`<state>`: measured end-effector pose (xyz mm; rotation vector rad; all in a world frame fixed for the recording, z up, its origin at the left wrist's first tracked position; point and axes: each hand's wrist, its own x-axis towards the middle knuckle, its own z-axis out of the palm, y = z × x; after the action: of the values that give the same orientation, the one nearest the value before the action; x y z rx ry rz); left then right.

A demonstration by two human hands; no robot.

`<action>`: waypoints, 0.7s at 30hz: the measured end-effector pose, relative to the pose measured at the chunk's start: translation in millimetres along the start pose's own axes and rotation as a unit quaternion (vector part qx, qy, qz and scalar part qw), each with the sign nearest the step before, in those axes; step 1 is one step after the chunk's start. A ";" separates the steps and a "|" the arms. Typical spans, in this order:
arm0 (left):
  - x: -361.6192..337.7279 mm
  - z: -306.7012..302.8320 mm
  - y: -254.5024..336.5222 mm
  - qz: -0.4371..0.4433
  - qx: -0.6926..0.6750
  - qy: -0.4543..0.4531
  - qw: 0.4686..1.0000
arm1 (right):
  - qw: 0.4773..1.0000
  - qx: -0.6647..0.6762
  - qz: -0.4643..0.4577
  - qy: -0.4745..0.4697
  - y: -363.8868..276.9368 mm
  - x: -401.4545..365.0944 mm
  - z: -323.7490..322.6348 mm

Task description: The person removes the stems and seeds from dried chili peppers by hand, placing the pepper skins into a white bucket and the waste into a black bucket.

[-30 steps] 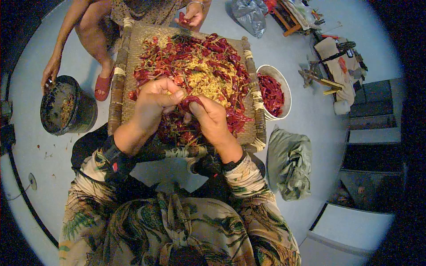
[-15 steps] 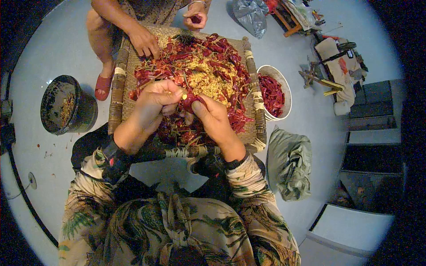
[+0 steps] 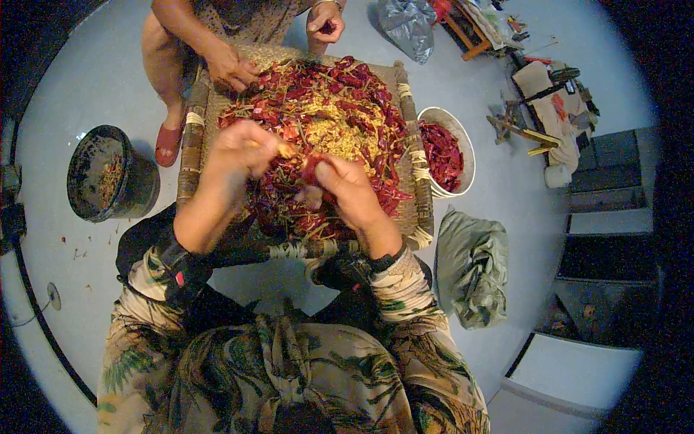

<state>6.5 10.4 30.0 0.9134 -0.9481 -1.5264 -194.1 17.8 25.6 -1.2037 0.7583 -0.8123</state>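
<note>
Bent over a woven tray (image 3: 191,155) on the floor (image 3: 87,79), heaped with dried red chilies (image 3: 347,90) around a patch of yellow seeds (image 3: 329,123) in the middle.

Gripping one chili (image 3: 309,168) in the right hand (image 3: 350,195), fingers closed around it, just above the near half of the heap. Pinching a small pale bit (image 3: 286,150) in the left hand (image 3: 238,148), fingers drawn tight together; too blurred to name the bit. Just left of the held chili, close to the right hand; hard to tell whether touching.

Shared with another person across the tray: one hand (image 3: 231,66) at the far left edge, resting among the chilies; the other hand (image 3: 324,22) lifted beyond the far rim, closed on something dark red.

Just beside the tray's right rim, a white bucket (image 3: 468,152) part filled with more chilies. Well to the left, apart from the tray, a black bucket (image 3: 141,192) with scraps inside. Near right on the floor, a crumpled green bag (image 3: 470,264). By the far left corner, a red sandal (image 3: 168,141).
</note>
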 end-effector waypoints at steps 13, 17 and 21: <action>-29.9 -159.2 66.3 0.051 0.023 0.235 0.970 | 0.986 0.002 0.015 0.168 11.7 12.8 -28.7; -40.3 -308.9 54.9 0.052 0.196 0.338 0.919 | 0.976 0.017 0.032 0.216 12.6 15.7 -24.2; -47.0 -407.7 39.9 0.020 0.389 0.365 0.846 | 0.980 0.017 0.034 0.197 20.6 18.0 -26.4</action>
<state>401.2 11.4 -89.2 1.8645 -0.9791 -0.5821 -204.7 -7.2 -1.0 -0.9914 1.0968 -1.0171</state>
